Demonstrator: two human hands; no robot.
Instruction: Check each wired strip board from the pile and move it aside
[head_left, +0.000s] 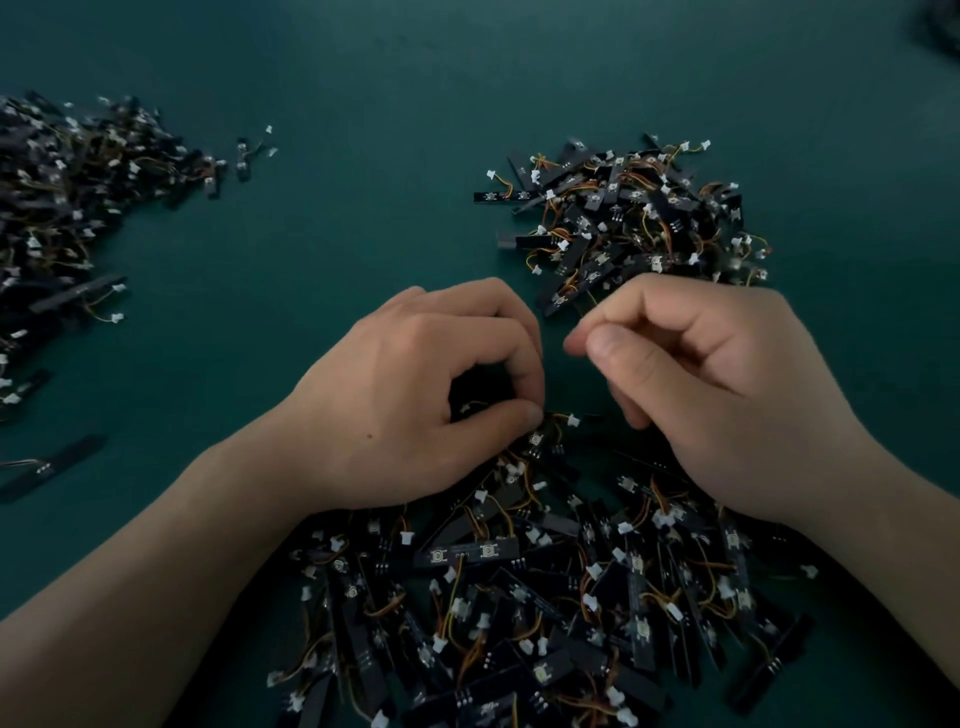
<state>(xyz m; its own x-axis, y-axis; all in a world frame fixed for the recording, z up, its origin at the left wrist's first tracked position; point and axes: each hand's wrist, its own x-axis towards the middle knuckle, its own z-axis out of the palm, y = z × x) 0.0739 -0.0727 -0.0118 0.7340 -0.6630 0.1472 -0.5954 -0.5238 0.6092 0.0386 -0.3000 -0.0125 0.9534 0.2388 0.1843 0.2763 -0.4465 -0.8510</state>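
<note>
A big pile of wired strip boards (519, 597), black strips with white connectors and orange-yellow wires, lies at the near edge under both wrists. My left hand (415, 395) sits at the pile's far end. Its fingers curl round a dark wired strip board (480, 389), thumb tip against forefinger, and most of that board is hidden in the hand. My right hand (701, 389) hovers to the right with its fingers curled, thumb and forefinger pinched together. I see nothing between them. Just beyond its fingertips lies a second pile of boards (634, 223).
A third, wide heap of boards (62, 197) covers the far left of the green table (363, 234). A few stray boards (52, 465) lie near the left edge. Something dark (943, 26) shows at the top right corner.
</note>
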